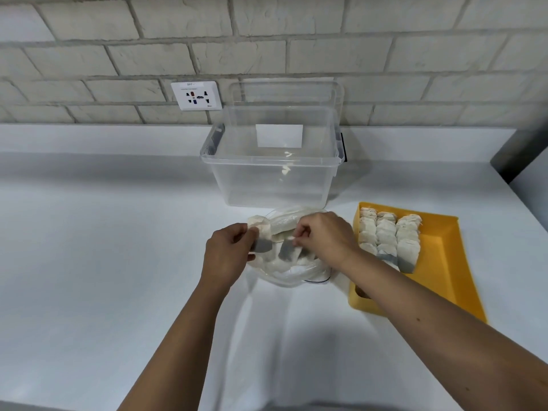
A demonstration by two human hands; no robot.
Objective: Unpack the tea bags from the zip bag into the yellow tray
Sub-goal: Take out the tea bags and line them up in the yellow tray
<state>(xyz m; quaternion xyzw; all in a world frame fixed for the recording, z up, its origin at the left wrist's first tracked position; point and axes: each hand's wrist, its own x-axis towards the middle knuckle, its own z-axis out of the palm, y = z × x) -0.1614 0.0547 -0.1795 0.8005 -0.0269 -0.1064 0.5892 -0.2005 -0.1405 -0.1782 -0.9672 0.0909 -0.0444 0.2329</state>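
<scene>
A clear zip bag (292,272) lies on the white counter in front of me with several tea bags still inside. My left hand (228,250) pinches a pale tea bag (262,231) with a grey tag, held just above the bag's left side. My right hand (324,237) grips another tea bag (287,250) with a grey tag over the bag's middle. To the right sits the yellow tray (444,256), with three rows of tea bags (388,235) lined up in its left half. My right forearm crosses the tray's near left corner.
A clear plastic storage box (275,173) stands open just behind the zip bag, its lid leaning on the brick wall. A white wall socket (196,95) is mounted to its left. The counter's right edge runs behind the tray.
</scene>
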